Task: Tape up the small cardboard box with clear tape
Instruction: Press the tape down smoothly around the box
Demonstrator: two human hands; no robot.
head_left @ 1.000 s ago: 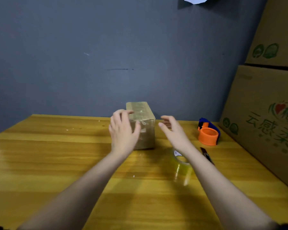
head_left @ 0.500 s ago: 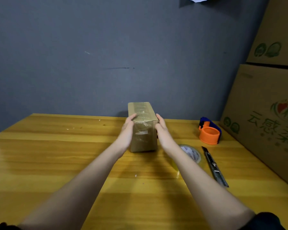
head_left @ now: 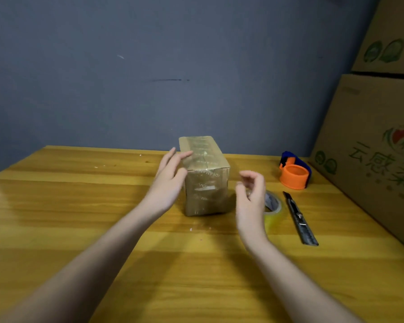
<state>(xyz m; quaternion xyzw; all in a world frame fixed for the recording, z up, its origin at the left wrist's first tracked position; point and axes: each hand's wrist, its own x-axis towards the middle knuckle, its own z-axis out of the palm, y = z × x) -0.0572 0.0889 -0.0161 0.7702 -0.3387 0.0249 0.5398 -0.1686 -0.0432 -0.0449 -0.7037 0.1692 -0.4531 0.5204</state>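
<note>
The small cardboard box (head_left: 205, 180) stands on the wooden table (head_left: 79, 206), its top and near face glossy with clear tape. My left hand (head_left: 170, 180) is open against the box's left side, fingertips touching the top left edge. My right hand (head_left: 251, 197) hovers a little to the right of the box, fingers curled loosely and holding nothing. Partly hidden behind my right hand, the roll of clear tape (head_left: 274, 209) lies flat on the table.
A utility knife (head_left: 300, 219) lies right of the tape roll. An orange and blue tape dispenser (head_left: 294, 170) sits at the back right. Large printed cardboard cartons (head_left: 373, 145) are stacked along the right edge. A grey wall (head_left: 149, 66) stands behind the table.
Both hands were pressed on the box's sides half a second ago. My right hand has since pulled away to the right, and my left hand has loosened to a light touch.
</note>
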